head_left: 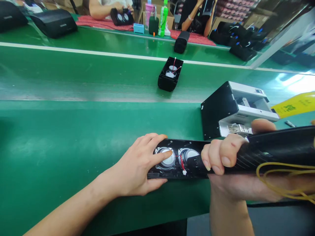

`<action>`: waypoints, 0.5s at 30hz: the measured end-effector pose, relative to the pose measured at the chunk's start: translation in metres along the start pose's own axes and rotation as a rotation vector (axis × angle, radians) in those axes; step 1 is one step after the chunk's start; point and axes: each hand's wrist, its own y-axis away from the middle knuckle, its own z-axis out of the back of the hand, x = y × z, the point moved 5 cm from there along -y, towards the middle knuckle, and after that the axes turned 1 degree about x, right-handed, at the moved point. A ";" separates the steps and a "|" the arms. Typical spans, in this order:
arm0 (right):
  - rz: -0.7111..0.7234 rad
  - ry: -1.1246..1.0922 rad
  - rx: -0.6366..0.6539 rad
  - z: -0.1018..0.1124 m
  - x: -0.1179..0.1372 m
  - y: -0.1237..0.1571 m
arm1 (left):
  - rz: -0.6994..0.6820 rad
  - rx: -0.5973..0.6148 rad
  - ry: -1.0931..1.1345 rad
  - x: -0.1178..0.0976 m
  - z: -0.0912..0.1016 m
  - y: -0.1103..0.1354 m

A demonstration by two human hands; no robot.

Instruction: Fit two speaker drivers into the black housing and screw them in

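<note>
A long black speaker housing (177, 175) lies on the green bench in front of me, with two round white-coned speaker drivers (168, 158) and a short red-and-black wire ending in a white plug (184, 172). My left hand (140, 164) grips its left end, index finger across the left driver, thumb along the near edge. Over the right end, my right hand (223, 157) is closed round a black electric screwdriver (280, 147), its narrow nose pointing left above the right driver. The hand and tool hide the housing's right end. A yellow cord (283, 165) loops beside the tool.
Behind my right hand stands a black-and-silver screw feeder (214, 111), with a yellow packet (295, 105) beside it. Another open speaker housing (169, 78) sits farther back. Across the bench, two people handle black speakers near a green bottle (163, 19). More black speakers (55, 23) stand far left.
</note>
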 end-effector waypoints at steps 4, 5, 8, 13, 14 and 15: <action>-0.020 -0.015 -0.065 -0.001 -0.001 0.010 | -0.003 0.013 -0.010 0.000 0.000 -0.001; -0.003 -0.019 -0.036 -0.003 -0.001 0.014 | -0.009 0.014 -0.019 0.000 0.000 -0.001; 0.043 0.010 0.039 -0.008 0.003 0.025 | -0.041 0.009 -0.042 -0.001 0.000 -0.001; -0.064 0.093 0.037 -0.017 0.004 0.026 | -0.051 0.012 -0.060 -0.003 0.001 0.000; -0.114 0.101 0.029 -0.019 0.003 0.024 | -0.050 0.013 -0.061 -0.004 0.001 -0.001; -0.152 0.101 0.023 -0.020 0.002 0.022 | -0.048 0.015 -0.062 -0.004 0.001 -0.001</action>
